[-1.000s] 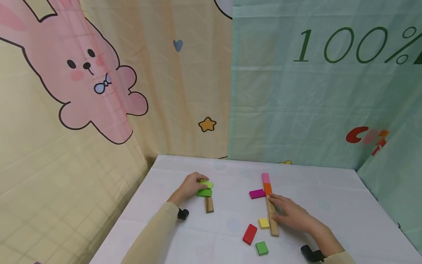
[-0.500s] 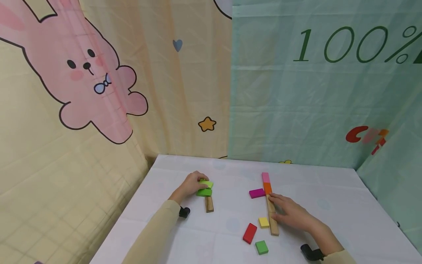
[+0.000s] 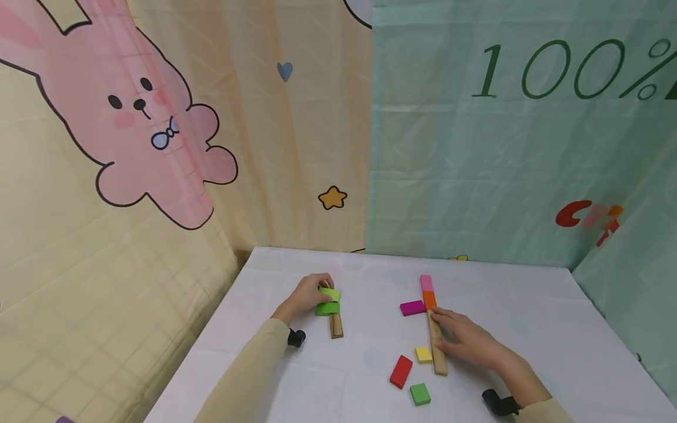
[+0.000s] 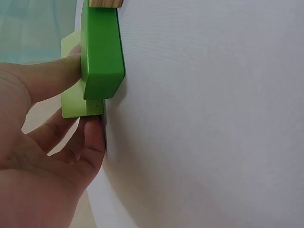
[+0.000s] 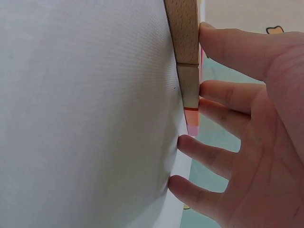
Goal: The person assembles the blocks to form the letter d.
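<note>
My left hand (image 3: 302,301) pinches a light green block (image 3: 333,294) at the left of the table, thumb on its near side and fingers behind. Right in front of it lies a green block (image 3: 328,308), which overlaps it in the left wrist view. A short wooden block (image 3: 337,327) extends from that toward me. On the right side, plain wooden blocks (image 3: 438,359) form a straight row with an orange block (image 3: 429,300) and a pink block (image 3: 426,282) at the far end. Fingertips of my right hand (image 3: 468,338) rest along the wooden blocks, fingers extended.
A magenta block (image 3: 412,308) points left from the row near the orange one. Beside the row's near part lie a yellow block (image 3: 423,355), a red block (image 3: 401,372) and a small green block (image 3: 420,394). Curtains (image 3: 455,176) hang behind the white table (image 3: 365,405).
The light green block has shifted very slightly in my left hand's fingers. My right hand stays on the wooden blocks; the other blocks keep their places.
</note>
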{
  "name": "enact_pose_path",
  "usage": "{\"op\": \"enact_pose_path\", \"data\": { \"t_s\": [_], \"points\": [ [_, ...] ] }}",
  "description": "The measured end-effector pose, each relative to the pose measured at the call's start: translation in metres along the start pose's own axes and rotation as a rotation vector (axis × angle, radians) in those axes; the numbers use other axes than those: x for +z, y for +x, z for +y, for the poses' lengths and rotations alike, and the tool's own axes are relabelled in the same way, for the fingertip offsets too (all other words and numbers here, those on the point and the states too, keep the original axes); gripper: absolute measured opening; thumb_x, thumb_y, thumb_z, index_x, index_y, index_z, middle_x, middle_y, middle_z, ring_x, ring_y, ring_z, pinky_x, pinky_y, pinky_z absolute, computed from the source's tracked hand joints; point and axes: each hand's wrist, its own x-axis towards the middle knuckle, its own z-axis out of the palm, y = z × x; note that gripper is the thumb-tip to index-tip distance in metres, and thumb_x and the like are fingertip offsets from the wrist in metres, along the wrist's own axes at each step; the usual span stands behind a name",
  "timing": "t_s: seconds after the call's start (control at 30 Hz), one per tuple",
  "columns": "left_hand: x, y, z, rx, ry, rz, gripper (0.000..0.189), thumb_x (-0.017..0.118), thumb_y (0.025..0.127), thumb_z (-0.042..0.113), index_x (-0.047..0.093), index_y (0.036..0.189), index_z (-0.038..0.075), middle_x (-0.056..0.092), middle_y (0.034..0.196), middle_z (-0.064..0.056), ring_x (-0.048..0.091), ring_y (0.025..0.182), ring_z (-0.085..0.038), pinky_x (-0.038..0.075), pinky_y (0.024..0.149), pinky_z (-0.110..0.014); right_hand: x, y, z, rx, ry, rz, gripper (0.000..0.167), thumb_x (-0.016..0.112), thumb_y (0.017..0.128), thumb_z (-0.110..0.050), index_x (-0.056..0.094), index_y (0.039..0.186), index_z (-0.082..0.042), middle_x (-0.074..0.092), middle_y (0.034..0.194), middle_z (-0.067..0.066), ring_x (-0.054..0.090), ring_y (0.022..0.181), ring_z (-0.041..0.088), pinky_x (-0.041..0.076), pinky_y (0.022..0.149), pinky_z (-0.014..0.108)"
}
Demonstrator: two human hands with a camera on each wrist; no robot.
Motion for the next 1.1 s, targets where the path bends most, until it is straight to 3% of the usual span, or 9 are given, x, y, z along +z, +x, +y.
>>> {"op": "enact_pose_path", "data": {
  "t_s": [0.2, 0.57, 0.87, 1.1],
  "points": [
    [-0.0066, 0.0013, 0.0007, 0.022, -0.049, -0.002, 0.019, 0.08, 0.085, 0.005, 0.072, 0.097, 0.017, 0.067, 0.102, -0.001, 0.058, 0.093, -0.02, 0.048, 0.084, -0.039, -0.0026, 0.001, -0.0004, -0.008, -0.004, 0.001, 0.075, 0.075, 0.088, -0.044, 0.048, 0.15, -0.01, 0.04, 0.156, 0.013, 0.036, 0.141, 0.041, 0.037, 0.104, 0.065],
    [-0.008, -0.0034, -0.0093, -0.054, -0.179, 0.051, 0.018, 0.077, 0.088, 0.005, 0.079, 0.101, 0.016, 0.072, 0.101, 0.004, 0.058, 0.094, -0.019, 0.048, 0.086, -0.038, -0.0008, 0.0006, 0.0008, 0.005, 0.011, -0.009, 0.077, 0.074, 0.088, -0.047, 0.048, 0.151, -0.011, 0.04, 0.156, 0.012, 0.036, 0.141, 0.04, 0.036, 0.104, 0.064],
    [-0.0066, -0.0064, -0.0074, -0.087, -0.231, 0.066, 0.019, 0.079, 0.086, 0.006, 0.079, 0.099, 0.021, 0.07, 0.102, 0.002, 0.058, 0.094, -0.023, 0.049, 0.08, -0.036, 0.0007, -0.0007, -0.0014, 0.029, 0.015, -0.014, 0.076, 0.076, 0.087, -0.045, 0.049, 0.15, -0.012, 0.041, 0.156, 0.011, 0.036, 0.141, 0.039, 0.036, 0.104, 0.064],
    [-0.0063, -0.0051, -0.0011, -0.076, -0.24, 0.067, 0.019, 0.08, 0.086, 0.009, 0.078, 0.101, 0.019, 0.068, 0.101, 0.0, 0.059, 0.094, -0.022, 0.05, 0.079, -0.036, 0.0, -0.001, -0.0024, 0.024, 0.019, -0.009, 0.075, 0.076, 0.088, -0.043, 0.05, 0.149, -0.011, 0.041, 0.155, 0.011, 0.036, 0.141, 0.04, 0.036, 0.104, 0.064]
  ]
}}
